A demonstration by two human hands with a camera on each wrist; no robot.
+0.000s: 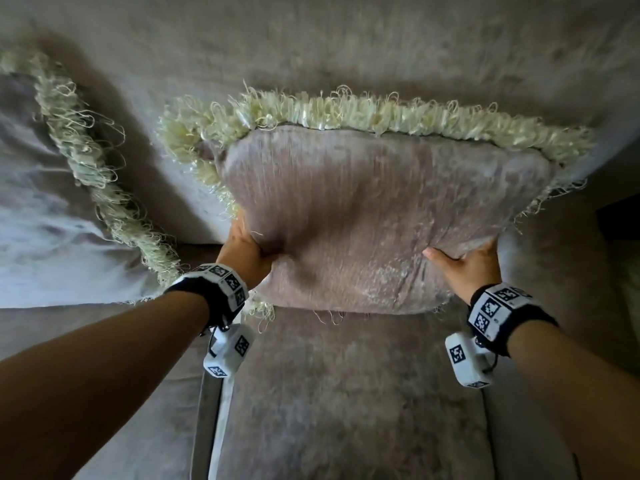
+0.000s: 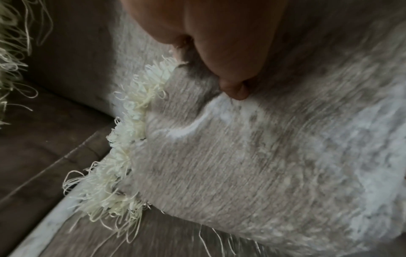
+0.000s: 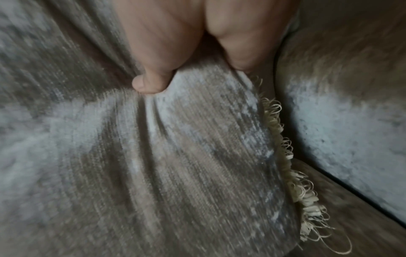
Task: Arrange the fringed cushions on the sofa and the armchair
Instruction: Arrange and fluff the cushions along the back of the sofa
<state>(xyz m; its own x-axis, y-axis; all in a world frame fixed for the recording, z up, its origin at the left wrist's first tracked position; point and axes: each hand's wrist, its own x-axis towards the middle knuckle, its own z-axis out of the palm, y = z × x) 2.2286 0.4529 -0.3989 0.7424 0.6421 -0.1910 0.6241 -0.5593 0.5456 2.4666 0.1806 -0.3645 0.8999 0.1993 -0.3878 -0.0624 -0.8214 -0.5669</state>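
Note:
A taupe chenille cushion [image 1: 374, 216] with a cream fringe [image 1: 346, 114] stands against the sofa back, its lower edge just above the seat. My left hand [image 1: 244, 249] grips its left side, thumb dug into the front face, fingers hidden behind. My right hand [image 1: 465, 263] grips the right side the same way. The left wrist view has my left hand [image 2: 222, 57] pinching the cushion [image 2: 252, 156] beside the fringe [image 2: 125, 153]. In the right wrist view my right hand [image 3: 186, 57] squeezes the cushion [image 3: 164, 156] near its fringed edge [image 3: 292, 173]. A second fringed cushion [image 1: 45, 216] leans at the far left.
The sofa's seat cushion [image 1: 346, 393] spreads below my hands, with a seam [image 1: 211, 410] on its left. The sofa back [image 1: 346, 46] rises behind the cushion. A padded armrest [image 1: 554, 258] closes in on the right, also visible as the armrest [image 3: 351, 121] beside the fringe.

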